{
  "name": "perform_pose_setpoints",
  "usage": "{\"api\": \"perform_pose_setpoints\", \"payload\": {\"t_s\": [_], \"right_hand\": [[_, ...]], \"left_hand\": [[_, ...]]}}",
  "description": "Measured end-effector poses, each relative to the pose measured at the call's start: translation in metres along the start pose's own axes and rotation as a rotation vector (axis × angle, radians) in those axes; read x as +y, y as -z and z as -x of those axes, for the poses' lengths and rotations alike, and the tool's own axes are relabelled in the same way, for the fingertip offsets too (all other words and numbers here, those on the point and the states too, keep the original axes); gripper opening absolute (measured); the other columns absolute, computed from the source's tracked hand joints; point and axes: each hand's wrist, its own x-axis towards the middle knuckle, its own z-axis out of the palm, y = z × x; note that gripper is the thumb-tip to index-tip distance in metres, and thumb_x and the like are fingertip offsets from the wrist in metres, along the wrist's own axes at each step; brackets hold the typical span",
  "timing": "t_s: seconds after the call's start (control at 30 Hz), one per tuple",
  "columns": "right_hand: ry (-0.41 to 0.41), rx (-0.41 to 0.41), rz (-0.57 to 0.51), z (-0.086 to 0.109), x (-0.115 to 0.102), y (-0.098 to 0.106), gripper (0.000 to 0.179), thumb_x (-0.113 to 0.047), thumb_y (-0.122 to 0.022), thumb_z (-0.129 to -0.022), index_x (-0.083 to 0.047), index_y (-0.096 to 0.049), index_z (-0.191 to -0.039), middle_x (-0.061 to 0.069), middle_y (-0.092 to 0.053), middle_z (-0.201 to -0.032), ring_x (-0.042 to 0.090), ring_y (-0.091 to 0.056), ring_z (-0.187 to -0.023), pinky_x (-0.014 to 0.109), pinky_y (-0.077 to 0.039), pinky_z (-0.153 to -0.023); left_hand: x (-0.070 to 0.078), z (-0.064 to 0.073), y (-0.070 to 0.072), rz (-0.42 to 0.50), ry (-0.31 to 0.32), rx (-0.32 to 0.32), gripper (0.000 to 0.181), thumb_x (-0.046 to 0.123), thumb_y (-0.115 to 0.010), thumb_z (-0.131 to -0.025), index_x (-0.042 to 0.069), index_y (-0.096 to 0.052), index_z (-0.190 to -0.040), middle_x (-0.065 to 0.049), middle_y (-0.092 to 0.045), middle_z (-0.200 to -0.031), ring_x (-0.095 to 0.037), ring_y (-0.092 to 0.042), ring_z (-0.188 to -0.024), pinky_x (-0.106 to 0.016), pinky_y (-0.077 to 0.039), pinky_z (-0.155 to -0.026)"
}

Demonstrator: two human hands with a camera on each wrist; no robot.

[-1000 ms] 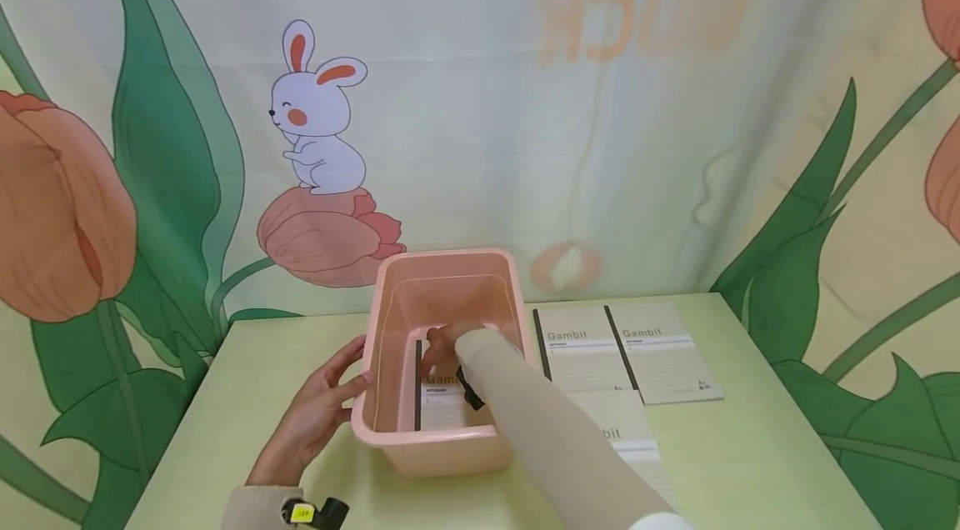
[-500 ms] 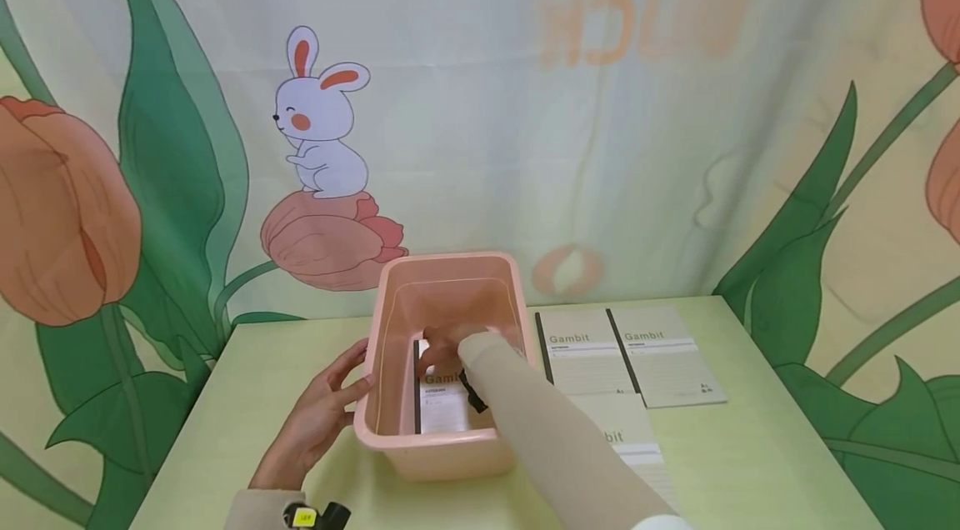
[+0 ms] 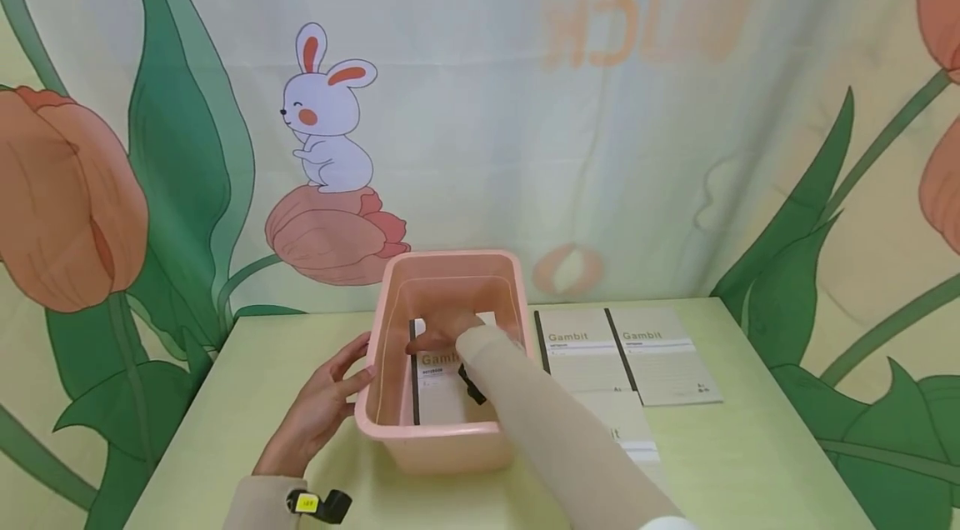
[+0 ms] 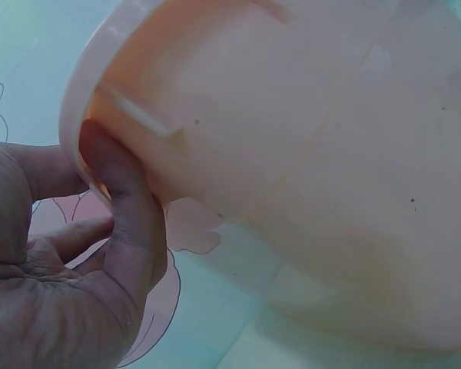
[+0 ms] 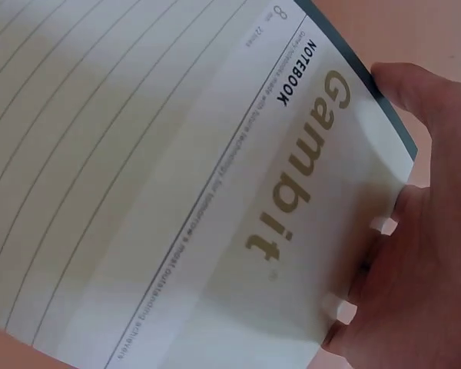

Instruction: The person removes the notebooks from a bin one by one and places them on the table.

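Observation:
A pink plastic bin [image 3: 435, 432] stands on the table. My left hand [image 3: 322, 397] grips its left rim; in the left wrist view the thumb of that hand [image 4: 127, 223] lies under the rim's lip. Inside the bin, my right hand [image 3: 444, 330] holds a Gambit notebook [image 3: 438, 401] near its top end. The right wrist view shows the notebook [image 5: 177, 177] slightly bowed, with the thumb of the right hand [image 5: 426, 223] at the dark spine and the other fingers along the top edge. Whatever lies beneath this notebook is hidden.
Right of the bin lie two similar notebooks side by side, a left one [image 3: 581, 359] and a right one [image 3: 667, 359]. A third notebook [image 3: 637, 451] lies in front, partly covered by my right sleeve [image 3: 555, 430]. A printed curtain [image 3: 465, 130] hangs behind the table [image 3: 750, 463].
The right hand and the notebook have shifted slightly toward the bin's far end, and the notebook's top right corner now shows. The left hand stays on the rim.

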Motion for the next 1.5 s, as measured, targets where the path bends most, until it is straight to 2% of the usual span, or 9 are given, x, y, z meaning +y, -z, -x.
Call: {"api": "perform_pose_setpoints", "payload": {"t_s": [0.07, 0.13, 0.27, 0.37, 0.6, 0.73, 0.93, 1.27, 1.5], "right_hand": [[-0.279, 0.007, -0.061, 0.001, -0.002, -0.007, 0.046, -0.067, -0.080, -0.064, -0.044, -0.064, -0.100, -0.020, -0.058, -0.091, 0.003, -0.055, -0.091, 0.028, -0.053, -0.080], [-0.455, 0.020, -0.066, 0.003, -0.005, -0.010, 0.053, -0.065, -0.080, -0.066, -0.035, -0.060, -0.105, -0.013, -0.056, -0.096, 0.007, -0.054, -0.094, 0.029, -0.053, -0.082], [-0.385, 0.103, 0.073, 0.011, -0.016, 0.007, 0.053, -0.064, -0.075, -0.074, -0.036, -0.062, -0.117, -0.012, -0.062, -0.108, 0.009, -0.055, -0.101, 0.033, -0.051, -0.096], [-0.330, 0.159, 0.087, 0.017, -0.025, 0.026, 0.060, -0.061, -0.074, -0.076, -0.035, -0.058, -0.128, -0.012, -0.062, -0.119, 0.008, -0.055, -0.109, 0.036, -0.047, -0.105], [-0.337, 0.191, 0.111, 0.031, -0.044, 0.072, 0.070, -0.068, -0.059, -0.084, -0.026, -0.052, -0.139, -0.004, -0.066, -0.124, 0.015, -0.063, -0.112, 0.044, -0.048, -0.102], [-0.342, 0.228, 0.220, 0.037, -0.051, 0.093, 0.065, -0.072, -0.050, -0.086, -0.019, -0.055, -0.123, 0.001, -0.069, -0.100, 0.020, -0.065, -0.095, 0.046, -0.044, -0.089], [-0.280, 0.371, 0.295, 0.048, -0.058, 0.125, 0.047, -0.067, -0.046, -0.086, -0.021, -0.050, -0.095, -0.005, -0.053, -0.074, 0.013, -0.053, -0.071, 0.035, -0.033, -0.067], [-0.200, 0.610, 0.289, 0.098, -0.069, 0.192, 0.045, -0.063, -0.050, -0.085, -0.019, -0.045, -0.086, -0.004, -0.046, -0.071, 0.013, -0.046, -0.069, 0.035, -0.031, -0.070], [-0.161, 0.743, 0.297, 0.162, -0.051, 0.204, 0.042, -0.059, -0.054, -0.084, -0.017, -0.049, -0.085, -0.004, -0.046, -0.072, 0.015, -0.044, -0.071, 0.038, -0.033, -0.073]], "left_hand": [[0.000, -0.002, 0.000, -0.001, 0.003, 0.007, 0.065, 0.025, -0.061, -0.098, 0.029, -0.030, -0.154, -0.006, -0.025, -0.160, -0.036, -0.036, -0.142, -0.052, -0.048, -0.103], [0.000, -0.003, 0.000, -0.003, 0.006, 0.016, 0.064, 0.025, -0.060, -0.098, 0.029, -0.030, -0.154, -0.006, -0.026, -0.160, -0.036, -0.036, -0.142, -0.052, -0.048, -0.104], [0.001, -0.004, -0.001, -0.015, 0.006, 0.037, 0.063, 0.024, -0.060, -0.098, 0.027, -0.031, -0.154, -0.006, -0.027, -0.160, -0.036, -0.037, -0.141, -0.050, -0.050, -0.102], [0.001, -0.003, -0.002, -0.015, 0.007, 0.057, 0.063, 0.022, -0.059, -0.098, 0.025, -0.031, -0.155, -0.007, -0.028, -0.159, -0.035, -0.040, -0.140, -0.048, -0.052, -0.100], [0.002, -0.004, -0.003, -0.016, 0.002, 0.069, 0.063, 0.020, -0.058, -0.099, 0.023, -0.030, -0.155, -0.007, -0.029, -0.159, -0.035, -0.043, -0.138, -0.046, -0.053, -0.098], [0.002, -0.007, -0.003, -0.015, 0.006, 0.077, 0.062, 0.021, -0.058, -0.099, 0.024, -0.030, -0.155, -0.007, -0.029, -0.159, -0.034, -0.043, -0.138, -0.045, -0.053, -0.099], [0.001, -0.006, -0.003, -0.005, 0.016, 0.076, 0.062, 0.020, -0.057, -0.100, 0.024, -0.029, -0.155, -0.007, -0.029, -0.160, -0.033, -0.043, -0.138, -0.043, -0.052, -0.101], [0.003, -0.004, -0.005, 0.012, 0.009, 0.068, 0.062, 0.020, -0.057, -0.100, 0.025, -0.030, -0.155, -0.005, -0.028, -0.160, -0.033, -0.044, -0.137, -0.042, -0.054, -0.097], [0.005, 0.001, -0.006, 0.012, -0.017, 0.053, 0.061, 0.019, -0.057, -0.100, 0.023, -0.030, -0.155, -0.005, -0.030, -0.159, -0.026, -0.053, -0.127, -0.038, -0.057, -0.091]]}}
